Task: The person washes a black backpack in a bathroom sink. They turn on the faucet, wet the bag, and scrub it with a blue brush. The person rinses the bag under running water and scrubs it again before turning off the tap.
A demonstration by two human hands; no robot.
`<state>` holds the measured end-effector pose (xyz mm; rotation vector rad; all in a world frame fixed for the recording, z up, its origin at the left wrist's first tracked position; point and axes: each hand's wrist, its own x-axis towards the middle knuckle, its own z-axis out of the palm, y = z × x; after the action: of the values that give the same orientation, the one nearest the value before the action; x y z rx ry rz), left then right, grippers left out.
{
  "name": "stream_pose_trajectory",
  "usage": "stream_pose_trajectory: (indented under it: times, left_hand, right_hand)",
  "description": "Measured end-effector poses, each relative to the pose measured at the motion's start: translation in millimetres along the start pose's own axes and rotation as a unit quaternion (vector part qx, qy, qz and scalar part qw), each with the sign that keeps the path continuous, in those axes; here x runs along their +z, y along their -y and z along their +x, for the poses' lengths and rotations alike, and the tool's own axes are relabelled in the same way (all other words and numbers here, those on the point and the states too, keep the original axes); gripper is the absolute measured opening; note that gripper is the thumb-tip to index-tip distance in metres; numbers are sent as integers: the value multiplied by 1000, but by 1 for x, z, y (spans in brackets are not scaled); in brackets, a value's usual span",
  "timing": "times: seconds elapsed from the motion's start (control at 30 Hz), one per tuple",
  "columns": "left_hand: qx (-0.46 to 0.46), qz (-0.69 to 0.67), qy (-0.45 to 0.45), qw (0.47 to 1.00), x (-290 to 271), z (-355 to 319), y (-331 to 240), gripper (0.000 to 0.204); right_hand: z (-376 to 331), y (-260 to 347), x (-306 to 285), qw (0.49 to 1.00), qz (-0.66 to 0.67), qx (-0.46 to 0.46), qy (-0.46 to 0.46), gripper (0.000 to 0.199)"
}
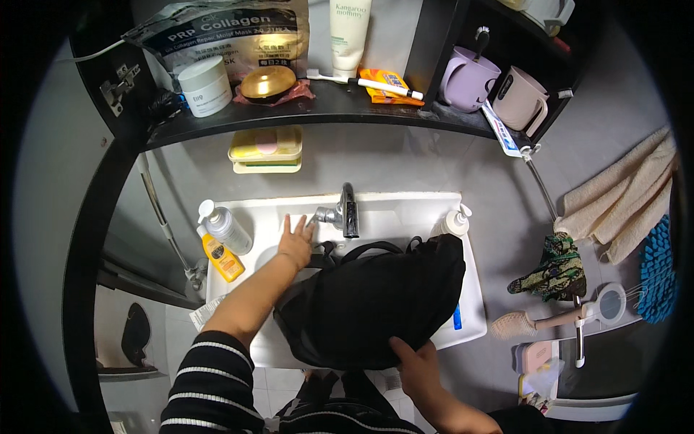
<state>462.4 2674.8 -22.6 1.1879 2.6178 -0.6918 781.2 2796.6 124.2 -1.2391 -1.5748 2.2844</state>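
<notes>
A black backpack (376, 304) lies over the white sink (473, 304), its straps and top loop toward the faucet. My right hand (418, 367) grips its near edge, thumb on top and fingers hidden underneath. My left hand (295, 242) is stretched out with fingers spread, beside the handle of the chrome faucet (350, 211). Whether a fingertip touches that handle I cannot tell. On the sink's left rim stand a clear pump bottle (230, 230) and a yellow bottle (220, 254). A white pump bottle (454, 223) is at the back right, partly behind the backpack.
Above the sink runs a black shelf (325, 108) with a cream jar (205, 87), a white tube (348, 40), a toothbrush (369, 84) and a purple mug (468, 79). A soap box (265, 148) hangs on the wall. At right are a beige towel (614, 195) and a hairbrush (517, 324).
</notes>
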Motion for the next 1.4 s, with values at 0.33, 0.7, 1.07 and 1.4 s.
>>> stream_pose_trajectory:
  times: [0.33,0.7,1.07,1.4]
  left_hand:
    - [177,-636,104,744,-116,-140,14,85]
    - [100,-431,-273,854,-80,-285,-58,73]
    - [-195,-810,-378,403,25,-330,-76,38]
    - [-33,-966,-252,-43,-62,-270,-70,49]
  right_hand:
    - [11,-6,2,997,-9,-61,36,39]
    - [-28,-9,25,859,-370,-190,298,38]
    - [82,41,-12,775,-347,-491,197,66]
    - [26,57,138,629,-344,-652,245,49]
